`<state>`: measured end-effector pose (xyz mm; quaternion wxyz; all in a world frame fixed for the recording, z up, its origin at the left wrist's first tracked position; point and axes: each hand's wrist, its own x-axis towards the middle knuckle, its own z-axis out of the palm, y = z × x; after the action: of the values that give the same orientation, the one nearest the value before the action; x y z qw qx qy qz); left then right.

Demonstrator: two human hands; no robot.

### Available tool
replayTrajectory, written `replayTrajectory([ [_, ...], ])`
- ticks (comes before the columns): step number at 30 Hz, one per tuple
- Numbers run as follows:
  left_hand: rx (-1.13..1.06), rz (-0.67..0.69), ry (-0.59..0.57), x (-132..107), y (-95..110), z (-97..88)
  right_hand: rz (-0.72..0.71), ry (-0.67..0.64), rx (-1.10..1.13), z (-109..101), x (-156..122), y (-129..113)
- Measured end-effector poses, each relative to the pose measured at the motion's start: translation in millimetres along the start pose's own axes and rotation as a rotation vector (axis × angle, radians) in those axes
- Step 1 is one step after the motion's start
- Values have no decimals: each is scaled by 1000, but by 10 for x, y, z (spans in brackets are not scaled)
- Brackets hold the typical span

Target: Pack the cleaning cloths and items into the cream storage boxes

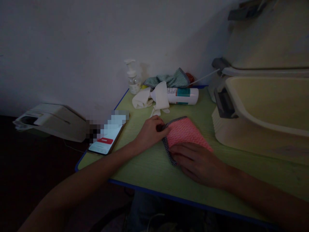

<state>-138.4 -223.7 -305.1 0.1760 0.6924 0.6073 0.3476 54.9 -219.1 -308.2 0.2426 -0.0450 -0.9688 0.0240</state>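
A folded pink cleaning cloth (187, 133) with a black-and-white checked border lies on the pale green table. My left hand (152, 130) is at the cloth's left edge, fingers curled, its thumb and fingers closed on the border. Across the near part of the cloth rests my right hand (199, 162), fingers stretched out flat and pointing left; its thumb is hidden. Just beyond my left hand lies a white, strap-like cloth (161, 96), draped over a white bottle (184, 96) on its side.
At the back stand a clear pump bottle (134, 82) and a crumpled green cloth (166, 80). A phone (109, 135) lies near the table's left edge. A large cream storage bin (256, 135) with its lid raised fills the right side. A white bin (51, 120) sits beyond the table, left.
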Motion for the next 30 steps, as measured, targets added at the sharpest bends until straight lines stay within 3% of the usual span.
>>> replayTrajectory([
  [9,9,13,8,-5,-51,25,8,-50,-21,-28,-9,-2],
  [20,35,-1,10,-26,-33,27,-1,-120,110,-33,-53,32],
  [26,41,28,-1,-40,-36,45,136,-101,349,-74,-25,43],
  [30,53,52,-5,-36,-41,41,215,-81,376,-39,-21,21],
])
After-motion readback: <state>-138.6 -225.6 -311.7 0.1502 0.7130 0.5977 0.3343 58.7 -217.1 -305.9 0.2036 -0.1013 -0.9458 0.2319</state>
